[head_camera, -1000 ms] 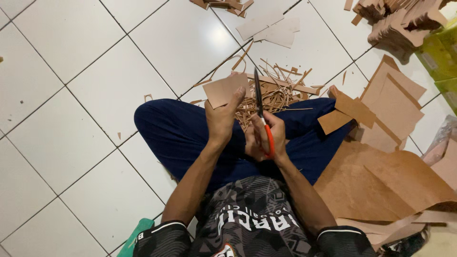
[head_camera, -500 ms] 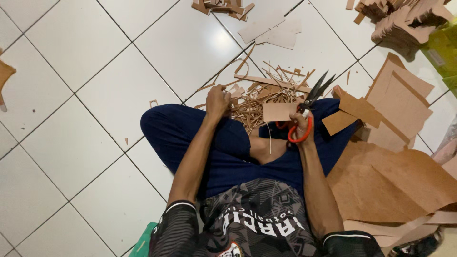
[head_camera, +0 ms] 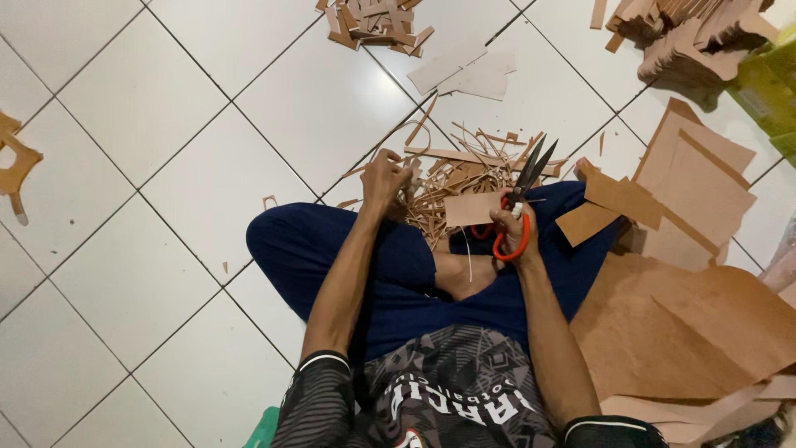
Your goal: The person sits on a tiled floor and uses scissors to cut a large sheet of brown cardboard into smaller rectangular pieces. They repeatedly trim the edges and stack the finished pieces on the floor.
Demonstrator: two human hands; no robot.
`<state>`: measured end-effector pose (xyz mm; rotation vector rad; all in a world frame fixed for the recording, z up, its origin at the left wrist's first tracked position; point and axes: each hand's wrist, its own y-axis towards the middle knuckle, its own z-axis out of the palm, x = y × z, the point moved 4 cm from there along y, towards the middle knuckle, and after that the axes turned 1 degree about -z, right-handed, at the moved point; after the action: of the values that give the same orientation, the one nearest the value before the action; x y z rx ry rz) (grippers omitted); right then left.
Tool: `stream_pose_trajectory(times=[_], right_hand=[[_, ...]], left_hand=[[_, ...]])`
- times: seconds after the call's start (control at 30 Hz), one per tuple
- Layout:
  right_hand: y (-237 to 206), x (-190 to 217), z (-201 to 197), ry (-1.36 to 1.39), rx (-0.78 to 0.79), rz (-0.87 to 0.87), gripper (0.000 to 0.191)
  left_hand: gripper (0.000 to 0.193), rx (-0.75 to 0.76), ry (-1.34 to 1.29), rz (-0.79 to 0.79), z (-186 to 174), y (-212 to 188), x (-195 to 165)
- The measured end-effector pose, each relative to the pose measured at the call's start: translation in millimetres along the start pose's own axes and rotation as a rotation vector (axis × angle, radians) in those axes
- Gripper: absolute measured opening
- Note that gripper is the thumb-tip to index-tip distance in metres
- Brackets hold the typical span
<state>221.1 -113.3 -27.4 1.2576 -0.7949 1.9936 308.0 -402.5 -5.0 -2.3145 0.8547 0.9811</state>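
I sit cross-legged on a white tiled floor. My right hand (head_camera: 512, 226) grips scissors (head_camera: 521, 199) with orange handles and dark blades pointing up and right, slightly apart. A small rectangular brown cardboard piece (head_camera: 471, 208) sits against that hand. My left hand (head_camera: 386, 178) reaches forward into a heap of thin cardboard strips (head_camera: 464, 170) in front of my legs, fingers curled on the scraps; whether it holds one I cannot tell.
Large brown cardboard sheets (head_camera: 688, 315) lie to my right. Stacks of cut cardboard shapes (head_camera: 688, 37) sit at the top right, next to a green box (head_camera: 767, 83). More offcuts (head_camera: 373, 21) lie at the top, and one cardboard shape (head_camera: 15, 162) at the far left.
A second ago both hands worked together, cutting a cardboard piece. Now the right hand has swung right with the scissors and a cut piece, and the left has gone to the strip heap.
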Motion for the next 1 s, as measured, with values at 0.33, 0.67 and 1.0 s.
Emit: stream_pose_trajectory(times=[0.33, 0.67, 1.0], right_hand=[[6, 1, 7, 0.036, -0.065, 0.0, 0.025], [11, -3, 7, 0.074, -0.014, 0.035, 0.024], [4, 12, 14, 0.163, -0.106, 0.03, 0.021]], left_hand=[[0.072, -0.397, -0.31, -0.161, -127, 84, -10], [0.045, 0.162, -0.019, -0.028, -42, 30, 45], [0.045, 0.111, -0.339, 0.009, 3, -4, -7]])
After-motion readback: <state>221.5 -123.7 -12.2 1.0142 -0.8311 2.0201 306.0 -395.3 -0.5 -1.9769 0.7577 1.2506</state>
